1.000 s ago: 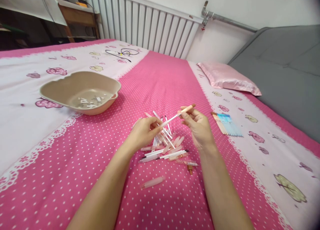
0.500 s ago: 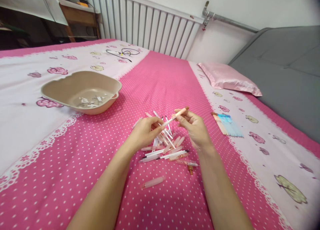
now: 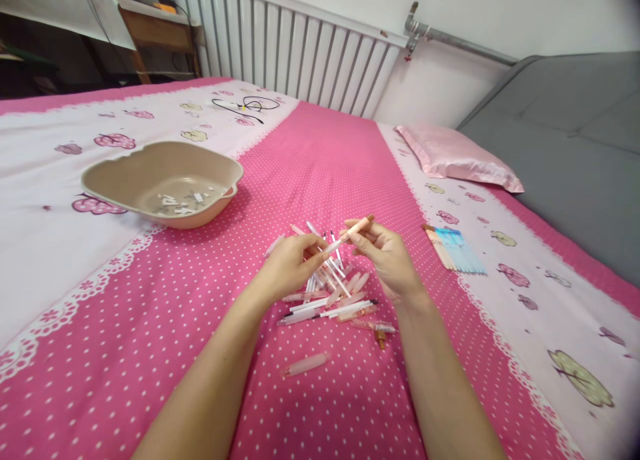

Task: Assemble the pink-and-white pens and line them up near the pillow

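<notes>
At left, a beige basin [image 3: 135,172] holds small white scraps [image 3: 183,211]. Next, the left hand [image 3: 287,263] pinches the pale front end of a slim pen [image 3: 359,226] between its fingers. The pen slants up to the right above a loose pile of pen parts [image 3: 350,308] on the pink dotted bedspread [image 3: 320,153]; its barrel is peach, its upper end brown. The fingers of the right hand [image 3: 387,257] grip that barrel. Farther right, peach and blue pens [image 3: 457,250] lie side by side.
</notes>
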A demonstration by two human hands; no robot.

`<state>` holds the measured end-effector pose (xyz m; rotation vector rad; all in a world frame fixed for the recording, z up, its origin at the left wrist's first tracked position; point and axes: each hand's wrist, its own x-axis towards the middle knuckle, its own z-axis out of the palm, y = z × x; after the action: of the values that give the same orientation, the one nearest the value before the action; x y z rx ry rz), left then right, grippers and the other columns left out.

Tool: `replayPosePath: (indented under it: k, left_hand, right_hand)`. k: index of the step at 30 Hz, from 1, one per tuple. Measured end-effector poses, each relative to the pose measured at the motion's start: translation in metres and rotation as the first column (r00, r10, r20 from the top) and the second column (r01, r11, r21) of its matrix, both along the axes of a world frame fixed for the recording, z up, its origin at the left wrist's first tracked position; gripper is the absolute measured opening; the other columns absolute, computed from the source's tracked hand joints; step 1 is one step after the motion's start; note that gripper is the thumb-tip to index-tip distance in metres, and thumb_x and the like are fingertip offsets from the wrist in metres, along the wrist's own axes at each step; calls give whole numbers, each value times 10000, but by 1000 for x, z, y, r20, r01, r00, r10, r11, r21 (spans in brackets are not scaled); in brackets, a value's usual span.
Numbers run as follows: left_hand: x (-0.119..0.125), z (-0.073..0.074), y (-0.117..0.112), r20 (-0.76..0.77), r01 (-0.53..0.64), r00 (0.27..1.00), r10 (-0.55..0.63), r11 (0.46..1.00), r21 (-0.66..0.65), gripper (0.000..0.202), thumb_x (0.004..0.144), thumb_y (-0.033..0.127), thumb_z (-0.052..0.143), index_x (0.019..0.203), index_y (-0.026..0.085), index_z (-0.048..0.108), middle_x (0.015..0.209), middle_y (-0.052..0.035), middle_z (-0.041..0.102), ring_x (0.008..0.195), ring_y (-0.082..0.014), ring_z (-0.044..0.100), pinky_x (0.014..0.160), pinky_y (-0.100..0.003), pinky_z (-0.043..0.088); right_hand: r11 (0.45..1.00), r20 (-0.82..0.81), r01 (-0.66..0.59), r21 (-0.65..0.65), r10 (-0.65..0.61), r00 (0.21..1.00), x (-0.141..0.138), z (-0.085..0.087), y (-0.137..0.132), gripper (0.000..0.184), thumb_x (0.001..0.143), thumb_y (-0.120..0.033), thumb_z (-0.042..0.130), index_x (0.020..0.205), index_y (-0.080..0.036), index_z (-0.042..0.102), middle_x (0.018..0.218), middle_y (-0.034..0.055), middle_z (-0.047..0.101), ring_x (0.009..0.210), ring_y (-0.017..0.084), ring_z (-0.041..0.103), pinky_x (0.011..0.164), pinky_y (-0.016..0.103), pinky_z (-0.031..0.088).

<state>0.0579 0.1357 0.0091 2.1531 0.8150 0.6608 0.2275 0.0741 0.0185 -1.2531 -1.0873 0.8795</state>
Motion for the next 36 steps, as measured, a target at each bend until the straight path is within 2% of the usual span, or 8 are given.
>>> replayPosePath:
  k: [10, 18, 20, 22, 25, 27, 31, 36]
  left_hand:
    - [2, -3, 1, 35, 13, 999, -12, 1000, -23, 221, 828, 345, 505, 852, 164, 628, 728, -15, 654, 639, -109, 572, 589, -229, 408]
    - [2, -5, -1, 93, 38, 995, -32, 997, -62, 194, 801, 332, 547, 850, 158, 617, 749, -13, 655, 657, -108, 586, 606, -231, 432]
    - [2, -6, -1, 113, 52, 993, -44, 996, -69, 217, 813, 354, 533, 850, 156, 614, 744, -13, 650, 650, -106, 579, 600, -230, 430]
    - [2, -5, -1, 125, 61, 991, -51, 995, -76, 234, 823, 367, 518, 850, 153, 609, 741, -14, 646, 648, -104, 573, 598, -230, 427]
    - [2, -3, -1, 130, 63, 990, -52, 995, -78, 233, 835, 362, 502, 851, 153, 603, 743, -12, 643, 652, -103, 571, 598, -227, 420]
    - [1, -2, -1, 117, 54, 992, -46, 996, -69, 238, 844, 363, 488, 853, 154, 602, 741, -9, 638, 648, -104, 564, 589, -227, 409]
    - [1, 0, -2, 82, 65, 995, -59, 996, -66, 247, 854, 355, 465, 871, 154, 606, 742, -6, 630, 643, -106, 543, 584, -231, 394]
    - [2, 1, -2, 78, 106, 992, -100, 992, -74, 213, 850, 287, 455, 877, 146, 612, 743, -3, 615, 650, -105, 524, 594, -232, 385]
  right_hand:
    - [998, -6, 55, -17, -56, 998, -2, 0, 2, 258, 661, -352, 727, 846, -185, 661, 807, 11, 640, 765, 128, 579, 654, 245, 441]
    - [998, 32, 62, -8, -61, 998, -1, -3, 3, 266, 666, -400, 724, 690, -186, 567, 673, -26, 575, 647, 98, 528, 605, 225, 414]
    - [998, 12, 57, 2, -57, 998, -1, -3, 3, 252, 671, -385, 726, 718, -191, 571, 704, -19, 595, 684, 108, 549, 611, 227, 424]
    - [1000, -43, 26, 8, -26, 999, -2, -2, 2, 244, 683, -354, 725, 827, -207, 594, 815, -1, 639, 782, 127, 581, 644, 234, 446]
    - [998, -137, -62, 26, 65, 988, -2, 0, 0, 371, 716, -297, 706, 1059, -251, 573, 1080, 26, 642, 974, 146, 578, 739, 252, 470]
    - [994, -164, -103, 41, 108, 980, -2, 1, -1, 446, 723, -264, 700, 1140, -267, 544, 1154, 30, 624, 1030, 148, 566, 784, 262, 470]
    - [994, -159, -110, 22, 112, 981, 0, -2, 1, 463, 726, -243, 695, 1164, -265, 545, 1066, 30, 669, 1020, 155, 581, 796, 277, 470]
    - [998, -144, -69, 5, 69, 987, -1, -4, 3, 385, 697, -248, 718, 1065, -255, 607, 919, 11, 692, 919, 142, 610, 788, 278, 475]
